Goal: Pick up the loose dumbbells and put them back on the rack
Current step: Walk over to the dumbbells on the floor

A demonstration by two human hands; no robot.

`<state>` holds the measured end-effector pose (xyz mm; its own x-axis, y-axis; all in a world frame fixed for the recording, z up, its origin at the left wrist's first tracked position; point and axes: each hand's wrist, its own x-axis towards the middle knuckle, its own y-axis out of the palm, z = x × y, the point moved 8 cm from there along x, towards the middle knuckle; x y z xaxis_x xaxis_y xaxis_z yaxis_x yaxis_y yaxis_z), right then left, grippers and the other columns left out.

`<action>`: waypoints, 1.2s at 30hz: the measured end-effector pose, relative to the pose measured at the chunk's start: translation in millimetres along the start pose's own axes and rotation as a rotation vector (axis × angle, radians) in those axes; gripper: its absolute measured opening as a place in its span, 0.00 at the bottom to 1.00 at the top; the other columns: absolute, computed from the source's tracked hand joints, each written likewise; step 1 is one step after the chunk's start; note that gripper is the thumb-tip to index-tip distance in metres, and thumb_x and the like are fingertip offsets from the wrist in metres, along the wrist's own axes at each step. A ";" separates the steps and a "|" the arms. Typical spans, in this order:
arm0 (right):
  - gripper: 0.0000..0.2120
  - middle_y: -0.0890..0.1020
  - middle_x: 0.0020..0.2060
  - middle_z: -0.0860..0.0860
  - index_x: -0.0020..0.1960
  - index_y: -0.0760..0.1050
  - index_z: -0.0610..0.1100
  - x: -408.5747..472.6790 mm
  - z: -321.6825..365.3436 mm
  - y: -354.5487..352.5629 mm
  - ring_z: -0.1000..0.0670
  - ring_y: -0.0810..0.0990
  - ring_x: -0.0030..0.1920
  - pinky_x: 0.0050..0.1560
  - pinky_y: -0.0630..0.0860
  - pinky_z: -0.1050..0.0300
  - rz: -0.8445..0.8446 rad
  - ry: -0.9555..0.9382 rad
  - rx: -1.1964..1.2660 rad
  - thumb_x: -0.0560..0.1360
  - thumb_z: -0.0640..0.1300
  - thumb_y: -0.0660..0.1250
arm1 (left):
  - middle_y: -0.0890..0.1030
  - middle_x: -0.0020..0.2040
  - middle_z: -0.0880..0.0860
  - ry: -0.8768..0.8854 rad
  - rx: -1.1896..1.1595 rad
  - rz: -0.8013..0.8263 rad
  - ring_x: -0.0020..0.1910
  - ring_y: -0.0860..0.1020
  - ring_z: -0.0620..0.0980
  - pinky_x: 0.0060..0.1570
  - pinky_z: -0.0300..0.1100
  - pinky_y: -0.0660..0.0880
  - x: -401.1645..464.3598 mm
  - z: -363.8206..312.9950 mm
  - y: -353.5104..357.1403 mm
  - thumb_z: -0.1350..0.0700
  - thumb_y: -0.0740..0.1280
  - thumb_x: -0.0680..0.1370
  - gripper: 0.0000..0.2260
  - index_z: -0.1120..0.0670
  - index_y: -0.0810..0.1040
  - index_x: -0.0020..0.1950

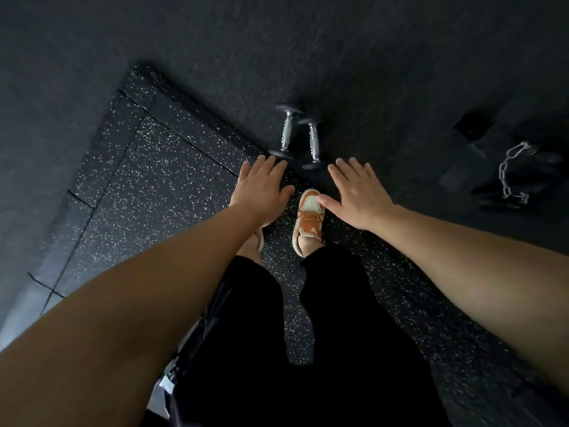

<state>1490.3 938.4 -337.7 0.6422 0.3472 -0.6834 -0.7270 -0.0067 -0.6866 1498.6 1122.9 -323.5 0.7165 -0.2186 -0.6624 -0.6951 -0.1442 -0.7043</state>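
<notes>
On the floor, two dumbbells point(300, 137) lie parallel, pointing away; both hands point(261, 189) empty, spread

Both dumbbells — the left dumbbell point(287, 131) and the right dumbbell point(313, 143) — have bright, glossy metal handles with a ridged grip and matt black ends. The speckled rubber mat point(160, 180) looks grainy; the dark floor point(338, 57) at twelve o'clock is matt, finely textured. At three o'clock, a shiny metal chain point(508, 171).
</notes>
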 end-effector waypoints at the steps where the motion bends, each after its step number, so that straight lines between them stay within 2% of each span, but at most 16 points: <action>1: 0.43 0.55 0.79 0.43 0.80 0.51 0.43 13.3 -4.9 4.3 0.40 0.50 0.79 0.77 0.48 0.40 -0.007 0.012 0.010 0.75 0.71 0.42 | 0.56 0.81 0.55 -0.012 -0.002 -0.002 0.80 0.50 0.55 0.77 0.55 0.43 14.7 6.7 3.7 0.41 0.55 0.82 0.29 0.52 0.55 0.80; 5: 0.42 0.55 0.79 0.42 0.80 0.51 0.43 69.9 -18.6 33.5 0.40 0.50 0.79 0.78 0.48 0.40 -0.010 0.049 0.047 0.76 0.71 0.44 | 0.56 0.81 0.55 -0.023 -0.002 0.012 0.80 0.50 0.55 0.77 0.54 0.43 76.1 31.5 33.5 0.43 0.56 0.83 0.29 0.52 0.55 0.80; 17: 0.40 0.50 0.80 0.44 0.81 0.47 0.44 262.9 -78.5 158.6 0.42 0.46 0.80 0.78 0.45 0.43 -0.024 0.210 0.201 0.79 0.68 0.49 | 0.55 0.81 0.57 0.136 0.027 0.071 0.80 0.50 0.56 0.78 0.56 0.46 286.5 77.3 169.4 0.43 0.59 0.81 0.31 0.53 0.53 0.80; 23: 0.42 0.49 0.80 0.40 0.80 0.45 0.40 343.4 -107.1 214.9 0.40 0.47 0.79 0.78 0.50 0.42 -0.056 0.300 0.329 0.79 0.66 0.54 | 0.57 0.79 0.59 0.061 -0.058 0.002 0.79 0.54 0.58 0.77 0.54 0.51 369.6 104.3 211.2 0.46 0.63 0.80 0.33 0.56 0.53 0.80; 25: 0.43 0.51 0.79 0.39 0.80 0.45 0.39 363.1 -112.2 229.2 0.40 0.50 0.79 0.78 0.53 0.45 -0.063 0.335 0.421 0.79 0.64 0.58 | 0.57 0.79 0.59 -0.010 -0.138 0.004 0.78 0.57 0.59 0.76 0.55 0.56 390.6 111.9 223.0 0.47 0.65 0.79 0.35 0.56 0.52 0.80; 27: 0.43 0.56 0.78 0.38 0.80 0.46 0.39 378.8 -115.6 237.9 0.40 0.58 0.77 0.76 0.59 0.47 -0.087 0.393 0.532 0.79 0.60 0.63 | 0.59 0.78 0.60 -0.129 -0.246 0.037 0.76 0.62 0.60 0.72 0.56 0.61 408.6 119.2 234.2 0.47 0.66 0.79 0.38 0.56 0.48 0.81; 30: 0.41 0.68 0.72 0.39 0.80 0.45 0.43 397.0 -122.5 249.7 0.40 0.73 0.67 0.63 0.70 0.50 -0.091 0.523 0.713 0.79 0.52 0.66 | 0.73 0.69 0.61 -0.278 -0.460 0.042 0.65 0.75 0.61 0.58 0.53 0.72 429.9 126.3 243.1 0.51 0.66 0.79 0.38 0.54 0.46 0.81; 32: 0.38 0.73 0.67 0.40 0.80 0.47 0.43 406.3 -127.5 252.8 0.41 0.77 0.63 0.57 0.72 0.52 -0.125 0.563 0.784 0.79 0.49 0.66 | 0.78 0.63 0.60 -0.336 -0.552 0.007 0.59 0.78 0.60 0.50 0.50 0.72 437.8 127.5 244.7 0.53 0.65 0.80 0.33 0.53 0.50 0.80; 34: 0.33 0.77 0.63 0.41 0.78 0.51 0.42 411.9 -132.0 253.2 0.42 0.79 0.59 0.53 0.74 0.51 -0.165 0.573 0.809 0.80 0.46 0.65 | 0.79 0.61 0.59 -0.387 -0.598 -0.022 0.57 0.78 0.60 0.46 0.48 0.71 440.4 126.2 245.2 0.55 0.63 0.80 0.28 0.53 0.54 0.78; 36: 0.27 0.78 0.60 0.42 0.75 0.56 0.42 413.6 -132.4 254.6 0.45 0.80 0.56 0.49 0.72 0.53 -0.168 0.562 0.866 0.81 0.44 0.64 | 0.78 0.60 0.59 -0.425 -0.615 -0.031 0.55 0.79 0.59 0.45 0.48 0.70 441.2 123.8 247.1 0.58 0.62 0.81 0.26 0.54 0.56 0.76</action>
<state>1603.0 956.2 -828.0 0.6102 -0.2060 -0.7650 -0.4009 0.7525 -0.5225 1650.2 1110.3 -821.4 0.6105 0.1685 -0.7738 -0.4922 -0.6848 -0.5375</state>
